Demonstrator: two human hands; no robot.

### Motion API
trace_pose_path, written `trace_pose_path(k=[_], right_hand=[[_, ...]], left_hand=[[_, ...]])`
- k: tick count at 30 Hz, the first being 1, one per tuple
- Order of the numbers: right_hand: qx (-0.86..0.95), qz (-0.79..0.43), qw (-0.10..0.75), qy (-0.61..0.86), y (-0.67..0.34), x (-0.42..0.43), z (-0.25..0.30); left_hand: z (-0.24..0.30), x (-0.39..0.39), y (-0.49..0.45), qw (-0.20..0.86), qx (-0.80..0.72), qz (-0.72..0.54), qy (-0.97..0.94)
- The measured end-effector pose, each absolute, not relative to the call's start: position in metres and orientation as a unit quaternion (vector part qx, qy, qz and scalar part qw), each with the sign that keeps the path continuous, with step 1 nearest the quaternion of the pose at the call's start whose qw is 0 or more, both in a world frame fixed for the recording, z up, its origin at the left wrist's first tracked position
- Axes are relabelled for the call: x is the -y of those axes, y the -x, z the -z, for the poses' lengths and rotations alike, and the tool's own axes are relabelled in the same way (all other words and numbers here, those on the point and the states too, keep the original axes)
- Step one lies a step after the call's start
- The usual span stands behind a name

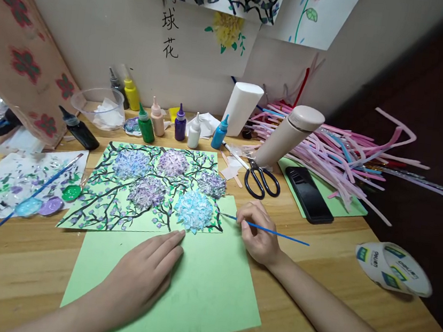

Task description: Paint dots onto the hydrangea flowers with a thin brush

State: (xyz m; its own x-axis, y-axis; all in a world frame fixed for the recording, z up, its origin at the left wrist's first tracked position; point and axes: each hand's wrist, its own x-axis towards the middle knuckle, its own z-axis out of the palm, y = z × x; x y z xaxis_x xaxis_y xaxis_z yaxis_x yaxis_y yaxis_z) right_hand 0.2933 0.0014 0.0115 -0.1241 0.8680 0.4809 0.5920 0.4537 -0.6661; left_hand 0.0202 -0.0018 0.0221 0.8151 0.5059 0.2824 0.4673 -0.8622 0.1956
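Blue paintbrush (278,233) pinched between thumb and fingers of the right hand (258,232), tip at the right edge of the painted sheet (111,209); contact with the surface not determinable. Left hand (144,272) laid flat, palm down, gripping nothing, fingertips just below the light-blue flower (194,211). Painted sheet located ahead of the left hand and leftward of the right, covered in black branches and five fluffy flowers. Plain green sheet (211,283) beneath the left hand, partly under the painted sheet. To the left of the left hand: stained paper (5,182), second brush (47,182), purple dish (51,206). Beyond the right hand: black-handled scissors (260,180), dark phone (309,194). Well to its right: tape roll (398,271). Farther ahead of both hands: upright paint bottles (180,126).
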Motion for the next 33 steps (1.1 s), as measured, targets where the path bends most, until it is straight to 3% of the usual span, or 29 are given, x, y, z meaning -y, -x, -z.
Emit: trace_pose_path(k=[33], right_hand=[[0.717,-0.148,0.442,0.517,-0.2919,-0.0029,-0.0101]], left_hand=[[-0.0212,0.0006,-0.0210,0.028,-0.247,-0.193,-0.949]])
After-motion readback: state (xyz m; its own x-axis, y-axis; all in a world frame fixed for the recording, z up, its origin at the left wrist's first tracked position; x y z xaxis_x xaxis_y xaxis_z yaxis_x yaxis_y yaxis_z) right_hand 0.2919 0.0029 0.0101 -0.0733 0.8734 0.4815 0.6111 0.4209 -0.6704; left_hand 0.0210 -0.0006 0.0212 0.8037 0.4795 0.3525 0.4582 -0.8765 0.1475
